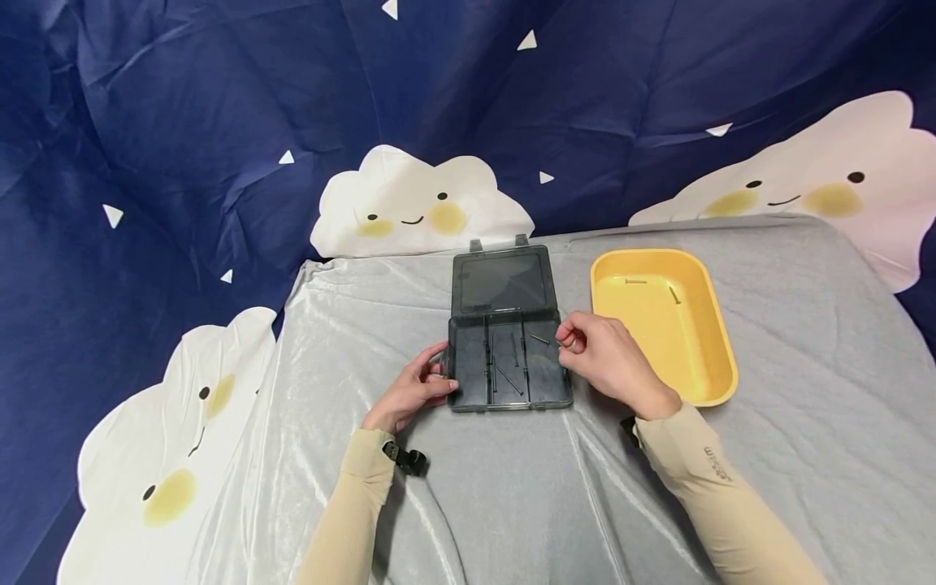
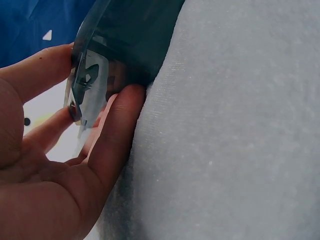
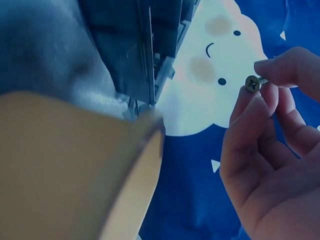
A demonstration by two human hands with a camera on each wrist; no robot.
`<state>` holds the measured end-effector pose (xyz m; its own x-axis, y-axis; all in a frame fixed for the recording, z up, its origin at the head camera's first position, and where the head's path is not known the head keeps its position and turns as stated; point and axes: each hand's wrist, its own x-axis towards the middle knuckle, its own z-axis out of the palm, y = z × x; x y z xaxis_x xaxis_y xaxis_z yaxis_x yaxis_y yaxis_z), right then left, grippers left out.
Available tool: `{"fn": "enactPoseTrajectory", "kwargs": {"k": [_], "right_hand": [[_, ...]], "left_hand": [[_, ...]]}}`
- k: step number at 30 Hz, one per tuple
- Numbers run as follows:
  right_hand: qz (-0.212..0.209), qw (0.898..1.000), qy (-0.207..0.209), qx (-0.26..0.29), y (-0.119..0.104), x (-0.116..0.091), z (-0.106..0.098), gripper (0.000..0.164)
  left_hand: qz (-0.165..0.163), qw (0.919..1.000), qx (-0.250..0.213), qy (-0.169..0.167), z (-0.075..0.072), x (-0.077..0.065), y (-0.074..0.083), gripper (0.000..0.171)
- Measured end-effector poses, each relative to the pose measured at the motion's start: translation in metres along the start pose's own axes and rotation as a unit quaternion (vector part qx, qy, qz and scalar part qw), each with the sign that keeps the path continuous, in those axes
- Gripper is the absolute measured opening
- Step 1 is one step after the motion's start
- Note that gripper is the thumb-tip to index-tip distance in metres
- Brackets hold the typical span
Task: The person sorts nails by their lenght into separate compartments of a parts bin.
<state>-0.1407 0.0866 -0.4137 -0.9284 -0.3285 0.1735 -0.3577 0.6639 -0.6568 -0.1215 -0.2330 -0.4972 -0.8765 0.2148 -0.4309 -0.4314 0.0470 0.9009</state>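
1. One screw (image 3: 253, 83) is pinched between the right hand's (image 1: 603, 353) fingertips, just beside the case's right edge; being slim, it could slip and drop onto the tabletop (image 1: 504, 487).
2. Left hand (image 1: 413, 394): thumb and fingers grip the case (image 1: 466, 357) at its left edge, towards the near left corner. A tug could tilt it and slide the loose screws (image 1: 509, 380) in its middle compartment.
3. Open lid (image 1: 503, 280), towards the tabletop's far edge: a knock might swing it over.
4. Yellow tray (image 1: 720, 349), right of the case, holds two screws by its far edge; the right wrist overlaps its near left corner and could bump it.
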Motion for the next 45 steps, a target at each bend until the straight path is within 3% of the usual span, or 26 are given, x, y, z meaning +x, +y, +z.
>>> {"fn": "enactPoseTrajectory", "kwargs": {"k": [11, 28, 39, 45], "right_hand": [[-0.005, 1.000, -0.019, -0.003, -0.001, 0.003, 0.018, 0.014], [-0.003, 0.998, -0.031, -0.061, 0.004, 0.006, 0.035, 0.016], [0.016, 0.999, 0.017, -0.031, 0.007, 0.005, 0.021, 0.014], [0.023, 0.997, 0.066, -0.008, 0.013, 0.002, 0.008, 0.015]], "left_hand": [[0.003, 1.0000, 0.000, 0.002, 0.001, 0.000, 0.001, 0.079], [-0.001, 1.0000, 0.000, -0.002, 0.001, 0.001, 0.000, 0.080], [0.004, 1.0000, 0.004, 0.002, 0.002, -0.002, 0.002, 0.079], [0.002, 1.0000, 0.008, 0.004, 0.002, -0.002, 0.002, 0.078]]}}
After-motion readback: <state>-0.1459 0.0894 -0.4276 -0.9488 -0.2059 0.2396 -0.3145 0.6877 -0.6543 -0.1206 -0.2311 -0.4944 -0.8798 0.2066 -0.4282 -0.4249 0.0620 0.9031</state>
